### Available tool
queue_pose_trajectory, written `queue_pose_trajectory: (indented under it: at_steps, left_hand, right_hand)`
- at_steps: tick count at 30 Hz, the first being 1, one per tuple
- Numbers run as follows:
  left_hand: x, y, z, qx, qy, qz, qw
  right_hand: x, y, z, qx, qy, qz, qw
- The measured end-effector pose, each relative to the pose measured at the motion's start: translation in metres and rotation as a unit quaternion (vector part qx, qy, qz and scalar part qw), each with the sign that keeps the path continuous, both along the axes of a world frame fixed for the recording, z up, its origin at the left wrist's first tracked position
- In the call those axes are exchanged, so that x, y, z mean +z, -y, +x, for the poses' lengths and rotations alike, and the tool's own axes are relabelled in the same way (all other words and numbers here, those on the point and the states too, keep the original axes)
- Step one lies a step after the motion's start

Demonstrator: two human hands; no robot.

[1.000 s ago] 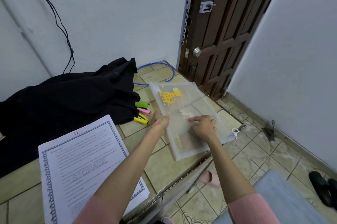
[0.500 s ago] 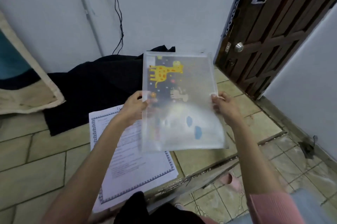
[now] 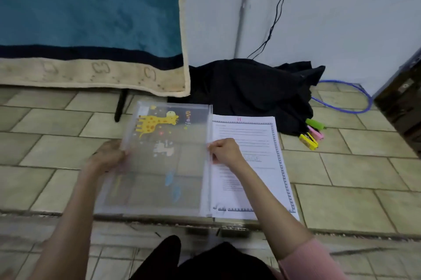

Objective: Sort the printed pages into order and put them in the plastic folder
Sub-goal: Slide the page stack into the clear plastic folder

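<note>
A translucent plastic folder point(image 3: 164, 165) with a yellow giraffe print lies low over the tiled floor, in front of me. My left hand point(image 3: 107, 156) grips its left edge, partly seen through the plastic. My right hand point(image 3: 225, 152) pinches its right edge, along the zip strip. A stack of printed pages point(image 3: 252, 165) with a decorative border lies on the floor just to the right of the folder, with a red mark at its top. My right hand hangs over the stack's left side.
A black cloth point(image 3: 250, 88) lies heaped against the wall beyond the pages. Several highlighters point(image 3: 313, 130) lie at its right end, next to a blue cable loop point(image 3: 344, 102). A striped blanket point(image 3: 91, 24) hangs at the left. A floor step point(image 3: 341, 232) runs across below the pages.
The folder was lifted from the floor at the right, carried left in both hands, and now sits low to the left of the pages. My view has swung left.
</note>
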State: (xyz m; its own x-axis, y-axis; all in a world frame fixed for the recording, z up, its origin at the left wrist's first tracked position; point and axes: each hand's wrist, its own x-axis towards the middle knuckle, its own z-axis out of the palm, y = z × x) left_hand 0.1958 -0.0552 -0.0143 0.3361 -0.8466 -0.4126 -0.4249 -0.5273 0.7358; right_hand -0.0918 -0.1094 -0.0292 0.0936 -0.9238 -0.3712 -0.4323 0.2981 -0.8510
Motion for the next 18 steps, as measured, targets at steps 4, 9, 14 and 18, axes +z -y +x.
queue_pose_trajectory:
  at_steps: [4, 9, 14, 18]
  left_hand:
    - [-0.001, 0.001, 0.007, 0.028, 0.137, 0.004, 0.99]
    - [0.0, 0.015, -0.033, -0.017, 0.236, -0.125, 0.964]
    - [-0.008, 0.029, -0.107, -0.12, 0.093, -0.156, 0.976]
    - [-0.012, 0.05, -0.131, -0.077, 0.113, -0.099, 0.986]
  right_hand:
    - [-0.004, 0.01, 0.026, -0.009, -0.023, 0.04, 0.999]
    - [-0.004, 0.019, 0.039, -0.076, 0.008, 0.074, 0.994]
    - [0.011, 0.017, 0.034, -0.12, 0.235, 0.199, 0.944]
    - [0.011, 0.015, 0.029, -0.119, 0.264, 0.247, 0.925]
